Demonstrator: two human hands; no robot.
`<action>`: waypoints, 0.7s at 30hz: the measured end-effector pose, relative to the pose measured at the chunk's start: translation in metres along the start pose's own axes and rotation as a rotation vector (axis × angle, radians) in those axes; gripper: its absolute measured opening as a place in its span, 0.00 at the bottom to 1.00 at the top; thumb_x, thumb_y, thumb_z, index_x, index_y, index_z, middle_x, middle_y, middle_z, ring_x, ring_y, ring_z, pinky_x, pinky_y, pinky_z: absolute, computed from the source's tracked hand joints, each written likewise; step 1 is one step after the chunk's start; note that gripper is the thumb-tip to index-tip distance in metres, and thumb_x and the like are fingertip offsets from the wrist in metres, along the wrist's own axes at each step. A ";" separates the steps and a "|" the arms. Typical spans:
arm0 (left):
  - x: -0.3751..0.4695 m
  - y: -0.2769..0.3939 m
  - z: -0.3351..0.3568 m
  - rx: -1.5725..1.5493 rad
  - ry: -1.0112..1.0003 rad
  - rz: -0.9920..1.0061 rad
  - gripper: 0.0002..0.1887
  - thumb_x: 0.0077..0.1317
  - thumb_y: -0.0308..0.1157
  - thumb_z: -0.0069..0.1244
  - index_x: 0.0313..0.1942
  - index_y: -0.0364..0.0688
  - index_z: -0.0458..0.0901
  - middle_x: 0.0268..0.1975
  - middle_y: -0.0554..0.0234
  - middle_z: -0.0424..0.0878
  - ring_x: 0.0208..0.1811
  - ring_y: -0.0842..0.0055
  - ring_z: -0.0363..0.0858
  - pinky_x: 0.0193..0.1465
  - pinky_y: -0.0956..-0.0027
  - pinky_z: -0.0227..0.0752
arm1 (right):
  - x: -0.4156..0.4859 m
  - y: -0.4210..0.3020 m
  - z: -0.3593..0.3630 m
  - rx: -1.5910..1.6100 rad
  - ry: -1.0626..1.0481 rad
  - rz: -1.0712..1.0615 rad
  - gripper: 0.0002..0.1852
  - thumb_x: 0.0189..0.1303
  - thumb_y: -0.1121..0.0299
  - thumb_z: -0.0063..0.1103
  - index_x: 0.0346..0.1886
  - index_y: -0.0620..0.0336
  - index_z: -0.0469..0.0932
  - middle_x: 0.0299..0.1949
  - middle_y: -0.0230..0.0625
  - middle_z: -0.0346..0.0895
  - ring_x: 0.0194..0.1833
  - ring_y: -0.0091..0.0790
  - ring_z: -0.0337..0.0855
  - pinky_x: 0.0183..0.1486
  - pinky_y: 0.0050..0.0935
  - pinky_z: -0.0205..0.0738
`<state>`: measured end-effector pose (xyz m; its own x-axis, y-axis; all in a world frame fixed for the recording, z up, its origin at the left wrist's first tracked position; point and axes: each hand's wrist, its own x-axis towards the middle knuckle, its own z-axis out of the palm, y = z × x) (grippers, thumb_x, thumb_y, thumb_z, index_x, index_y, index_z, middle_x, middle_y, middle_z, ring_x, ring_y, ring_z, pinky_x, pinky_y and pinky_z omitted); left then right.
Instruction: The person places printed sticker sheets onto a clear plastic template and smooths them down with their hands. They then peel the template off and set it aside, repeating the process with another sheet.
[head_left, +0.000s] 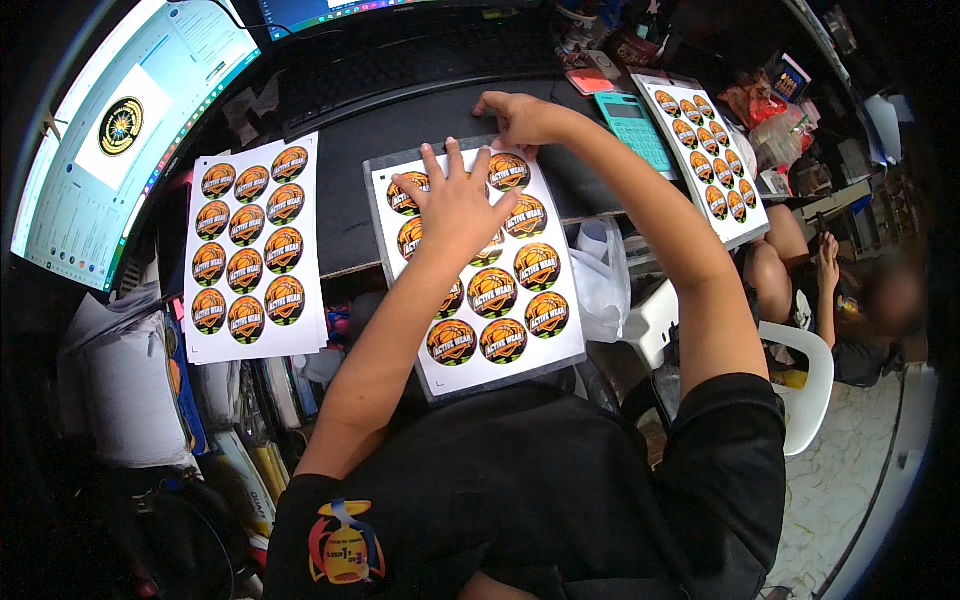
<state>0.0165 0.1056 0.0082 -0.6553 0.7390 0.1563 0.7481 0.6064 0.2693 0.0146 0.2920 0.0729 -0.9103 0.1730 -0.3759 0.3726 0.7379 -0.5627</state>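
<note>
A white sheet of round orange-and-black basketball stickers (493, 293) lies before me, with a clear plastic film (577, 358) showing past its borders. My left hand (459, 206) rests flat on the upper part of this sheet, fingers spread, covering some of the circles. At the film's far edge is my right hand (529, 122), its index finger pointing left and the other fingers bent down by the edge. Whether they pinch the film is hidden. The sheet's near end reaches past the desk's front edge toward my body.
Left lies a stack of similar sticker sheets (247, 247). To the right are a teal calculator (634, 127) and another sticker sheet (705, 154). A keyboard (405, 67) and a monitor (127, 127) stand beyond. A white plastic chair (810, 375) and a seated person (832, 300) are at right.
</note>
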 end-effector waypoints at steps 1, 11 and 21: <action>0.000 0.000 0.000 0.001 0.001 0.001 0.38 0.63 0.64 0.45 0.69 0.57 0.65 0.74 0.44 0.54 0.77 0.41 0.40 0.64 0.17 0.28 | 0.000 -0.004 0.000 -0.100 0.038 0.007 0.35 0.54 0.75 0.68 0.66 0.54 0.63 0.40 0.44 0.77 0.32 0.36 0.85 0.26 0.32 0.84; -0.001 -0.001 -0.001 -0.026 0.016 0.002 0.39 0.61 0.63 0.47 0.70 0.56 0.65 0.74 0.46 0.55 0.77 0.44 0.42 0.64 0.18 0.30 | -0.036 0.033 0.053 -0.455 0.624 -0.378 0.22 0.60 0.61 0.63 0.58 0.50 0.78 0.57 0.54 0.72 0.63 0.58 0.70 0.57 0.46 0.73; 0.002 -0.005 0.006 -0.087 0.047 -0.028 0.31 0.69 0.51 0.41 0.69 0.46 0.66 0.74 0.49 0.57 0.77 0.49 0.46 0.67 0.21 0.31 | -0.045 0.028 0.093 -0.546 0.722 -0.116 0.32 0.66 0.41 0.46 0.64 0.51 0.74 0.71 0.58 0.58 0.74 0.62 0.47 0.72 0.62 0.42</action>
<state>0.0123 0.1053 0.0016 -0.6813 0.7064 0.1920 0.7192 0.5970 0.3555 0.0825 0.2444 0.0050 -0.8967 0.3090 0.3170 0.3020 0.9506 -0.0721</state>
